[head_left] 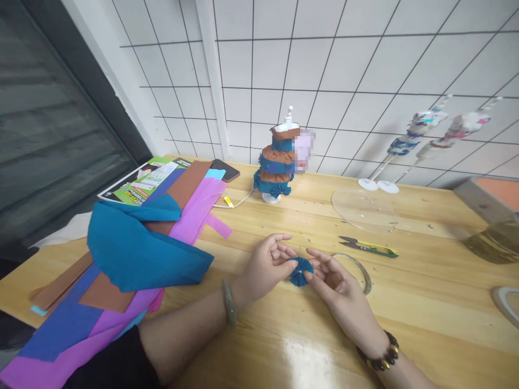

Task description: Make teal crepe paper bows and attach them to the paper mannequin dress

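Between my two hands is a small blue pleated paper rosette (300, 271), fanned out into a near-full circle. My left hand (265, 265) pinches its left edge with thumb and finger. On the other side, my right hand (334, 278) grips the right edge the same way. Behind them stands a miniature dress form (279, 156) dressed in tiers of brown and blue crepe paper, with similar blue rosettes along its lower edge. A pair of yellow and green thread snips (368, 247) lies to the right of my hands. Partly hidden by my right hand is a tape roll (357, 267).
Blue, brown, purple and pink crepe paper sheets (138, 248) spread over the left side. A phone (225, 169) and a printed packet (141, 181) lie at the back left. Two more dress forms (417, 135) stand at the back right, near a clear round sheet (363, 208) and an amber container (494, 240).
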The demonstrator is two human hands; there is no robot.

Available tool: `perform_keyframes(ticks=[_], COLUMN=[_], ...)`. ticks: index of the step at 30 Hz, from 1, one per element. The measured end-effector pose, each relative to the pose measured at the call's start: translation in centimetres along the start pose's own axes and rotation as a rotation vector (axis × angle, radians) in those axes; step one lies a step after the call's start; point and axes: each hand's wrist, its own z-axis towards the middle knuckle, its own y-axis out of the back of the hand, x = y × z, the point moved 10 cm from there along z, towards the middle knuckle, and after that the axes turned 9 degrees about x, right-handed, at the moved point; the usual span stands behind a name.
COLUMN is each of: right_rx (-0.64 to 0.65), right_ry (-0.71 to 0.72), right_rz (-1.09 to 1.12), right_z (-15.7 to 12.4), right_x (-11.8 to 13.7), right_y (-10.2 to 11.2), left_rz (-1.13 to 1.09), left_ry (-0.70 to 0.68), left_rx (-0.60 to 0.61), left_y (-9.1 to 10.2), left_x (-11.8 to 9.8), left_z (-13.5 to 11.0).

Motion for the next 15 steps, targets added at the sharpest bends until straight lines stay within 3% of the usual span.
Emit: perform_keyframes(ticks=[15], right_rx=[-0.033], right_ry=[0.023], right_rz=[-0.018], right_z=[0.0], right_x=[0.4], right_y=[0.6], left_rz=[-0.077], left_ry=[0.080], left_rx=[0.156], left_y=[-1.4], left_x=[1.1], left_z=[0.0])
